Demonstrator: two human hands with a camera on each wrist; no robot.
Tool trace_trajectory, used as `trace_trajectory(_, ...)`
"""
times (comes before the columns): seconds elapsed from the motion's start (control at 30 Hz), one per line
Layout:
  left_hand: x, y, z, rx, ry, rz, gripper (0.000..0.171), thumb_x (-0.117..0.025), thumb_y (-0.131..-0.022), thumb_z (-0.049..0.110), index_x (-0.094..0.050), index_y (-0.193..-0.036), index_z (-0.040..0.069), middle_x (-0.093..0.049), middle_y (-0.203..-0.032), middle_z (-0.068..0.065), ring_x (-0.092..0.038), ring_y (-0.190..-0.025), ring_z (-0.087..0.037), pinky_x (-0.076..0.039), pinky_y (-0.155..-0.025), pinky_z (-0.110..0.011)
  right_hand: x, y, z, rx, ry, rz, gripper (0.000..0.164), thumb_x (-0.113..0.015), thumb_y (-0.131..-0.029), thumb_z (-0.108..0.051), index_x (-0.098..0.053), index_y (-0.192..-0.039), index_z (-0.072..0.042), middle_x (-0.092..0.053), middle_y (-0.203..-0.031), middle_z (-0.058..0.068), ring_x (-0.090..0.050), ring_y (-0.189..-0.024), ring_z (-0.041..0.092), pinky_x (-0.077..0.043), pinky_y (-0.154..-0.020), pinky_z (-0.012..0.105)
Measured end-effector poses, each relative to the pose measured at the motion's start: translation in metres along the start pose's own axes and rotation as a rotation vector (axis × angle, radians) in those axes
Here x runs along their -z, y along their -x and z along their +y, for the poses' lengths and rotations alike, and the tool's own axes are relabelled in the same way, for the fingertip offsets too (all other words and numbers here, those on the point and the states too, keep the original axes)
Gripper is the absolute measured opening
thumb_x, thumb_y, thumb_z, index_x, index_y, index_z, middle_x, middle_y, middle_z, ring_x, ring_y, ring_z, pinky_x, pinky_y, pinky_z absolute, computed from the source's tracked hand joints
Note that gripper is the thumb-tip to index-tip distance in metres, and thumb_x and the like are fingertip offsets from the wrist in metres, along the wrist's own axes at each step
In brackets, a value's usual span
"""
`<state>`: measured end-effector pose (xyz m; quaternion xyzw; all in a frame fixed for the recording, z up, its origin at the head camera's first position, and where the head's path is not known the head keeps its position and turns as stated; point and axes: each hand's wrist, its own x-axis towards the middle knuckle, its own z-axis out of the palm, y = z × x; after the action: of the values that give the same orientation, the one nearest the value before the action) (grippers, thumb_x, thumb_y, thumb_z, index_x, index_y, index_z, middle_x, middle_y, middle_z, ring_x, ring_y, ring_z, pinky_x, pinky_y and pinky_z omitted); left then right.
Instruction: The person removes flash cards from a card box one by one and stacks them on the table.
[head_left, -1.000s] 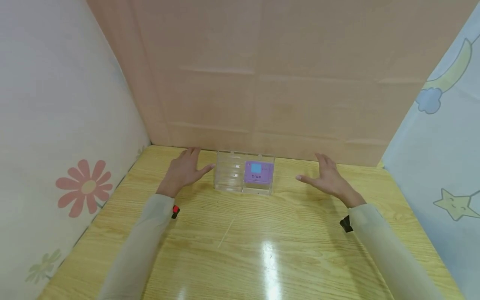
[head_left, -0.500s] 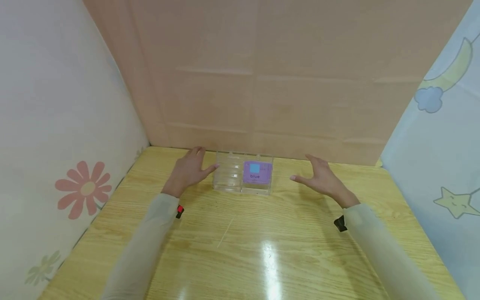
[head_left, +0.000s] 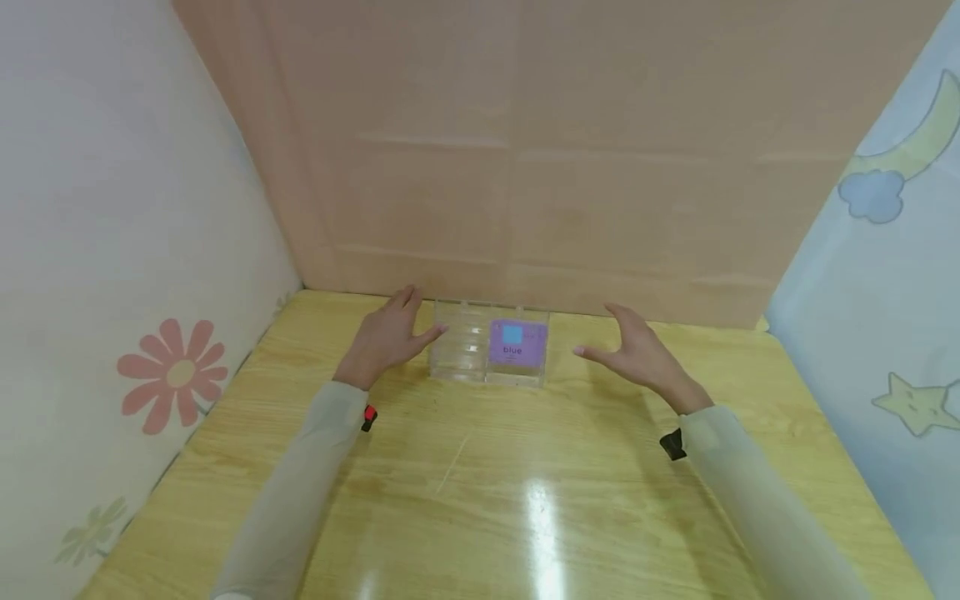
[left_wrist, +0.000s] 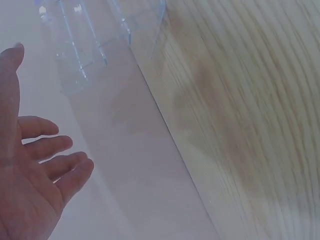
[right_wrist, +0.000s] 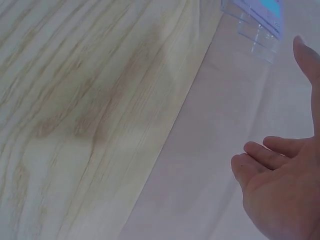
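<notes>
A clear plastic organizer [head_left: 457, 364] with stepped compartments stands at the back of the table. In its right half sits a purple card [head_left: 529, 353] bearing a light blue square and the word "blue". My left hand [head_left: 384, 340] is just left of the organizer, thumb spread and its tip overlapping the left edge in the head view. To the right, with a gap between, my right hand [head_left: 636, 353] faces the organizer, thumb and fingers apart. Both wrist views show loosely extended fingers with nothing held; the organizer [left_wrist: 82, 42] shows at the top of the left one.
The wood-grain table [head_left: 487, 492] ends at a creased tan backdrop [head_left: 510, 167] right behind the organizer. A flower-printed panel [head_left: 180, 250] borders the left side, and one printed with a moon and star [head_left: 885, 317] the right. Black straps show at both wrists.
Both hands have moved inward toward the organizer, the left to the right and the right to the left. The organizer and card have stayed in place.
</notes>
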<state>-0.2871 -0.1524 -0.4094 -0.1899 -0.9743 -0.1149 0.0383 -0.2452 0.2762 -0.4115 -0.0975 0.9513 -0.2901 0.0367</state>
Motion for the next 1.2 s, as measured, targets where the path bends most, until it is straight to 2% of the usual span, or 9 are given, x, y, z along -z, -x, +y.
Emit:
trace_trajectory(0.2, 0.003, -0.004, 0.007, -0.008, 0.026, 0.003, 0.099, -0.042, -0.103, 0.073, -0.028, -0.164, -0.003, -0.027, -0.172, -0.025, -0.04, -0.155, -0.043, -0.058, -0.103, -0.057, 0.004, -0.002, -0.015, 0.021, -0.001, 0.014, 0.117, -0.071, -0.088, -0.072, -0.016, -0.169, -0.007, -0.022, -0.174, 0.023, -0.023, -0.159, 0.049, -0.026, -0.125, 0.071)
trace_trajectory(0.33, 0.004, -0.008, 0.012, -0.024, 0.049, 0.012, 0.099, -0.042, -0.103, 0.072, -0.028, -0.164, -0.004, -0.027, -0.172, -0.025, -0.043, -0.152, -0.044, -0.056, -0.107, -0.057, 0.007, -0.002, -0.024, 0.035, -0.018, 0.037, 0.114, -0.073, -0.088, -0.069, -0.018, -0.169, -0.01, -0.022, -0.175, 0.019, -0.024, -0.16, 0.047, -0.027, -0.126, 0.07)
trace_trajectory(0.5, 0.003, -0.007, 0.014, -0.014, 0.044, -0.001, 0.097, -0.043, -0.103, 0.071, -0.029, -0.163, -0.005, -0.027, -0.172, -0.026, -0.047, -0.149, -0.045, -0.056, -0.107, -0.056, 0.0, -0.003, -0.034, 0.061, -0.043, 0.014, 0.114, -0.073, -0.087, -0.07, -0.016, -0.17, -0.016, -0.017, -0.178, 0.013, -0.021, -0.162, 0.043, -0.026, -0.128, 0.067)
trace_trajectory(0.67, -0.001, -0.006, 0.014, -0.009, 0.045, -0.003, 0.097, -0.043, -0.103, 0.07, -0.029, -0.163, -0.005, -0.028, -0.172, -0.025, -0.048, -0.148, -0.045, -0.057, -0.105, -0.056, -0.008, -0.004, -0.038, 0.076, -0.047, -0.004, 0.115, -0.074, -0.088, -0.067, -0.015, -0.17, -0.013, -0.016, -0.178, 0.013, -0.021, -0.163, 0.043, -0.025, -0.129, 0.066)
trace_trajectory(0.9, -0.006, -0.009, 0.019, -0.026, -0.007, -0.01, 0.097, -0.039, -0.103, 0.074, -0.03, -0.164, -0.002, -0.032, -0.17, -0.024, -0.033, -0.159, -0.04, -0.052, -0.113, -0.058, -0.01, -0.003, -0.041, 0.087, -0.036, -0.012, 0.112, -0.073, -0.092, -0.063, -0.013, -0.17, -0.01, -0.016, -0.177, 0.016, -0.022, -0.162, 0.046, -0.025, -0.128, 0.067)
trace_trajectory(1.07, -0.007, -0.01, 0.022, -0.049, -0.035, 0.011, 0.091, -0.042, -0.104, 0.07, -0.038, -0.16, -0.001, -0.04, -0.167, -0.023, -0.043, -0.153, -0.041, -0.051, -0.114, -0.057, -0.018, -0.005, -0.047, 0.103, -0.053, -0.01, 0.101, -0.072, -0.098, -0.051, -0.016, -0.169, -0.006, -0.021, -0.175, 0.02, -0.029, -0.158, 0.048, -0.03, -0.126, 0.067)
trace_trajectory(1.2, -0.009, -0.012, 0.025, -0.087, -0.039, 0.043, 0.086, -0.045, -0.105, 0.067, -0.044, -0.156, -0.003, -0.047, -0.162, -0.024, -0.052, -0.146, -0.042, -0.057, -0.108, -0.054, -0.023, -0.007, -0.05, 0.106, -0.043, 0.004, 0.092, -0.072, -0.1, -0.041, -0.02, -0.168, -0.005, -0.029, -0.172, 0.022, -0.035, -0.155, 0.048, -0.033, -0.125, 0.066)
